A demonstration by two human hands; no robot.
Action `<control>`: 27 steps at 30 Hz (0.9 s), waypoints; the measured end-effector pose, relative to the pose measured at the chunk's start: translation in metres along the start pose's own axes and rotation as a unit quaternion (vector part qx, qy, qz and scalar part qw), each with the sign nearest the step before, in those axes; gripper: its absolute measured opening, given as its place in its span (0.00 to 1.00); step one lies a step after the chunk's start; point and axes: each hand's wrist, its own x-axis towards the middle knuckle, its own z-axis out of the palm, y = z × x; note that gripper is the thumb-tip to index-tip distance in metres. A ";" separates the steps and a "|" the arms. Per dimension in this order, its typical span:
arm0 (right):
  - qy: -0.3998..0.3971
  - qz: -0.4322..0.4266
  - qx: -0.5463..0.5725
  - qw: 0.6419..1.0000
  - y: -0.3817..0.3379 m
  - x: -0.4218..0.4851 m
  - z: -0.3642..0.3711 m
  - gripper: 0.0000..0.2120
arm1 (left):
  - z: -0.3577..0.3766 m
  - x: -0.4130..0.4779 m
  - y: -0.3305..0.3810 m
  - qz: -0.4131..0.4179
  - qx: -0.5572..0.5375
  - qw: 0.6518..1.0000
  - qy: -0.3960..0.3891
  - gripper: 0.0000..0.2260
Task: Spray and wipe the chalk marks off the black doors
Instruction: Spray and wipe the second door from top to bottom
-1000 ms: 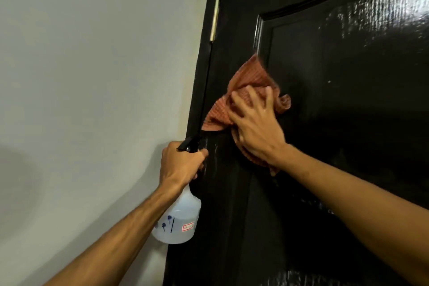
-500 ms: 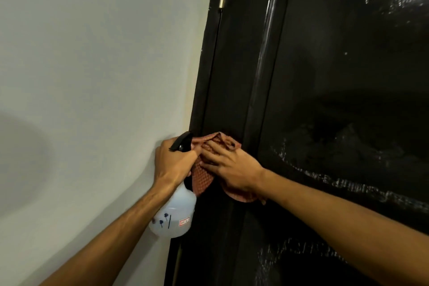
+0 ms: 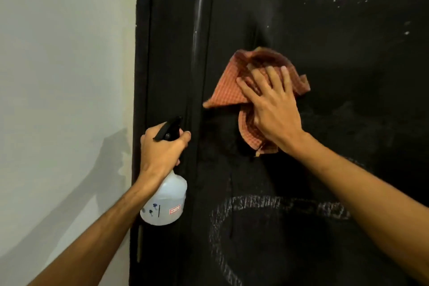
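Where the right hand (image 3: 274,111) is pressing: it is lying with fingers spread on the orange checked cloth (image 3: 228,87), flattening it against the black door (image 3: 348,90).
Left hand (image 3: 162,148): it is gripping the neck of the spray bottle (image 3: 166,202), fingers curled round the black trigger head, just beside the door's left edge.
Chalk marks (image 3: 253,202): a smeared white curve is showing low on the door, below the cloth; streaks are glistening at the top right.
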 end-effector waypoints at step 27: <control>0.028 0.101 0.009 0.994 0.165 -0.275 0.003 0.21 | 0.234 -0.138 0.114 0.072 -0.062 0.966 -0.240 0.12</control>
